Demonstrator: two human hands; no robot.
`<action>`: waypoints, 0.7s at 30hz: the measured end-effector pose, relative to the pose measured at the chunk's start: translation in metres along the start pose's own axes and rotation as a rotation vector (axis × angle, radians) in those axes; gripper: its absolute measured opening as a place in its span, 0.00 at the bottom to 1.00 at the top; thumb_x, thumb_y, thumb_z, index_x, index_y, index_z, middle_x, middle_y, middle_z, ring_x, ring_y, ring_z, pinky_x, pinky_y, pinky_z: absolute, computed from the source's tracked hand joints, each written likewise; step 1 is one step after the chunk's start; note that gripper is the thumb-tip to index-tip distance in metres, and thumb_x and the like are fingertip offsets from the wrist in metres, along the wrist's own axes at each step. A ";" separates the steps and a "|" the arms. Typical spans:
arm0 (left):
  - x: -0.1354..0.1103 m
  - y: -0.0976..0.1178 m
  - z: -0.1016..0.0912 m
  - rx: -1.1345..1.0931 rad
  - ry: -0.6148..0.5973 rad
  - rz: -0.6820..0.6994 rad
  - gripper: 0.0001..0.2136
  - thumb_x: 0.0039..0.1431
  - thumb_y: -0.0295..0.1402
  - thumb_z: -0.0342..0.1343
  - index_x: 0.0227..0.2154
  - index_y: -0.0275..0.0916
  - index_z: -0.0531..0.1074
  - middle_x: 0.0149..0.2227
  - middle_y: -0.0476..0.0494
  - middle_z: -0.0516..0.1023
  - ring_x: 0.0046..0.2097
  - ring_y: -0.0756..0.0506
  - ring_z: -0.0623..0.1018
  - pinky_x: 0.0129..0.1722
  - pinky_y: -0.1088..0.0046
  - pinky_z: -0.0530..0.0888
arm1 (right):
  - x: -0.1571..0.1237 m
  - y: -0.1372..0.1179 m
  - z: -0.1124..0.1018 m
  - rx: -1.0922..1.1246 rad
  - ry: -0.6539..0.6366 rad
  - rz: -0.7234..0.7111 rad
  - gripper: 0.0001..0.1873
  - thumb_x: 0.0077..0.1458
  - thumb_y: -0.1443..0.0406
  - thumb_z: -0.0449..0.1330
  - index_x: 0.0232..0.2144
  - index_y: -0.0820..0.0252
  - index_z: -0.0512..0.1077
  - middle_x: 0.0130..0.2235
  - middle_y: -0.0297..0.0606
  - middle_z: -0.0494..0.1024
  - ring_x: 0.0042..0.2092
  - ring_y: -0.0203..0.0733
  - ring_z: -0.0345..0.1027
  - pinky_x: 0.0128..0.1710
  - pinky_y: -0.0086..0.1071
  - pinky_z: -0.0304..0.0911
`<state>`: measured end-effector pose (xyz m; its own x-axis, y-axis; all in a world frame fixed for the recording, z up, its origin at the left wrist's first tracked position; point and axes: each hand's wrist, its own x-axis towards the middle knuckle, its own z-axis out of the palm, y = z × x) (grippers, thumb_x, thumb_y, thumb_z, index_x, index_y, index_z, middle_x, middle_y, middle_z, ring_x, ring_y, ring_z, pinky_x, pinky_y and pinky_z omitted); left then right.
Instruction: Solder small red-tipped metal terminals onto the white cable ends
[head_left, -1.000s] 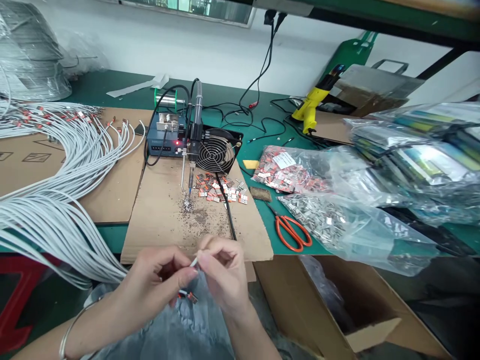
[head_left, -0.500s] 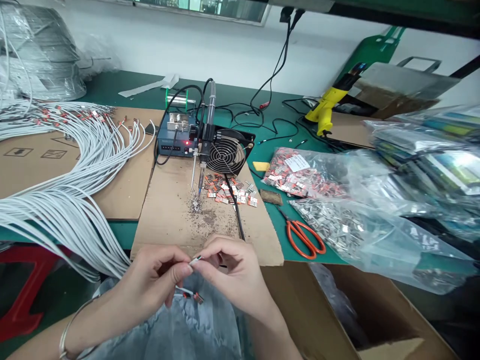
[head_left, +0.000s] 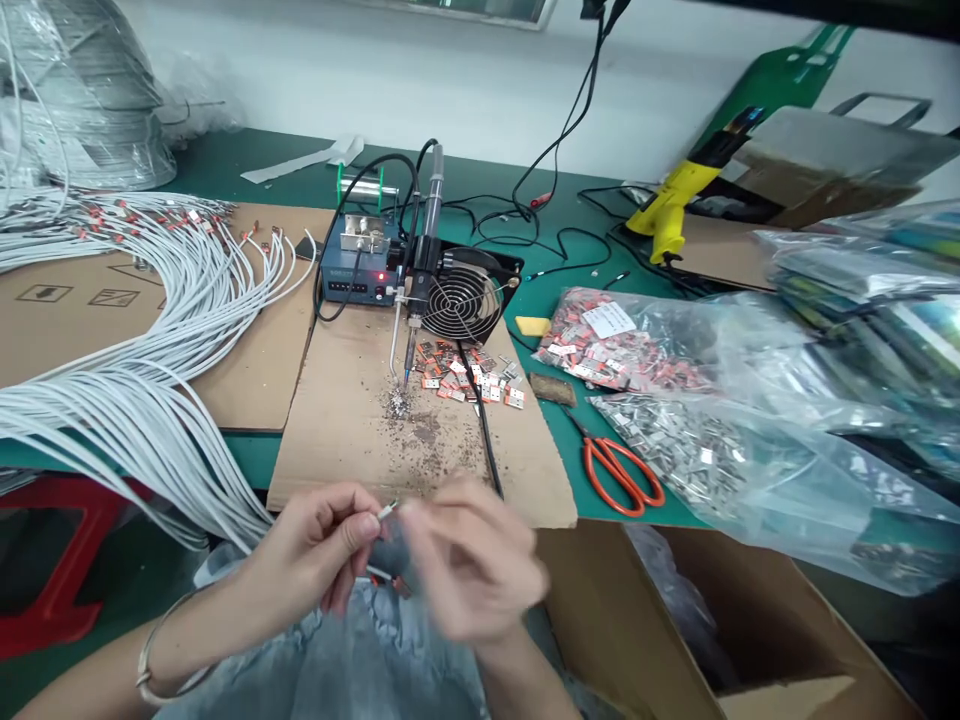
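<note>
My left hand (head_left: 319, 545) pinches the end of a thin white cable (head_left: 386, 511) just below the front edge of the cardboard work mat (head_left: 352, 440). A second cable end with a red connector hangs under my fingers. My right hand (head_left: 469, 565) is beside the cable tip, smeared by motion, its fingers loosely spread. Farther up the mat stands a soldering iron (head_left: 420, 290) fixed tip-down over a patch of solder splatter (head_left: 396, 403). A pile of small red and white connectors (head_left: 472, 375) lies next to it.
A large bundle of white cables (head_left: 135, 380) sweeps across the left. Behind the iron are a blue solder station (head_left: 356, 275) and a small fan (head_left: 457, 300). Orange scissors (head_left: 622, 475), bags of parts (head_left: 675, 440), a yellow glue gun (head_left: 675, 205) and an open carton (head_left: 675, 620) sit right.
My right hand has let go of the cable tip and is moving away to the right, now blurred. My left hand still pinches the cable. The view has shifted slightly left and down.
</note>
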<state>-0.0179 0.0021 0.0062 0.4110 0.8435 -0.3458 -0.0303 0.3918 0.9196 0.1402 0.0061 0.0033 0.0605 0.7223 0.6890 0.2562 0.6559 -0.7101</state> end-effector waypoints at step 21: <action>0.000 0.012 -0.014 -0.114 -0.332 -0.084 0.17 0.59 0.46 0.50 0.24 0.37 0.64 0.13 0.59 0.55 0.13 0.57 0.50 0.10 0.82 0.48 | 0.020 0.006 0.004 0.511 -0.471 0.436 0.08 0.46 0.70 0.64 0.18 0.60 0.73 0.20 0.32 0.68 0.22 0.33 0.58 0.21 0.28 0.52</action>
<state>-0.0305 0.0120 0.0141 0.6893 0.6489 -0.3223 -0.0778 0.5086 0.8575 0.1393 0.0260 0.0122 -0.3875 0.8773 0.2833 -0.1749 0.2318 -0.9569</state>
